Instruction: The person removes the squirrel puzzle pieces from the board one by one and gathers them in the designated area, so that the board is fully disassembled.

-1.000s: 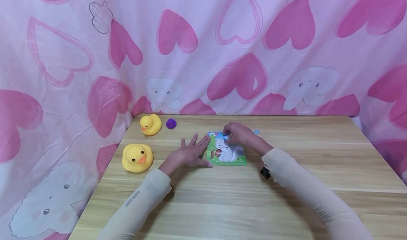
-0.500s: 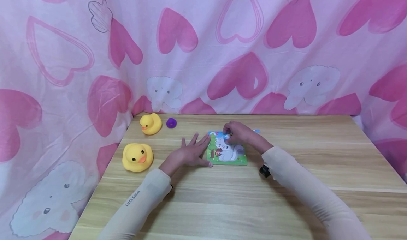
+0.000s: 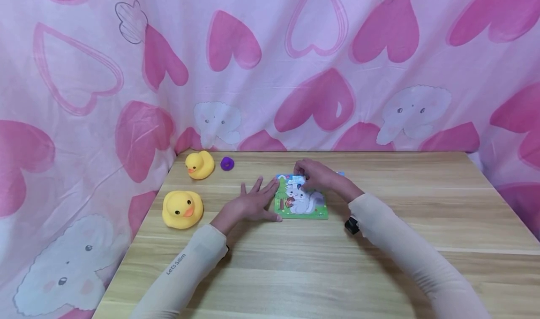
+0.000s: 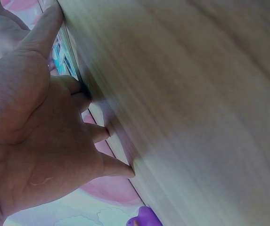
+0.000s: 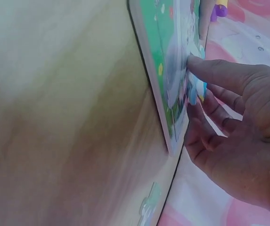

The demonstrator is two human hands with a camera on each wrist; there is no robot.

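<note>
A flat picture puzzle (image 3: pixel 318 214), showing a white squirrel on green and blue, lies on the wooden table. My left hand (image 3: pixel 251 206) rests beside its left side with fingers spread; thumb and fingertips are at the edge. Over the puzzle's upper part is my right hand (image 3: pixel 318 175). In the right wrist view, thumb and fingers pinch a small blue-and-white puzzle piece (image 5: pixel 200 89) at the board's surface. How far it sits in the board cannot be told. The right hand covers the puzzle's upper right corner.
Another puzzle piece (image 5: pixel 150 203) lies on the table beyond the right hand. At the left stand a large yellow rubber duck (image 3: pixel 182 210), a second yellow duck (image 3: pixel 200 165) and a small purple duck (image 3: pixel 227 163). A pink heart-patterned curtain (image 3: pixel 261 89) hangs behind the table.
My right hand has shifted slightly left and away from me over the puzzle, and a paler patch shows under its fingers. The left hand has stayed in place.
</note>
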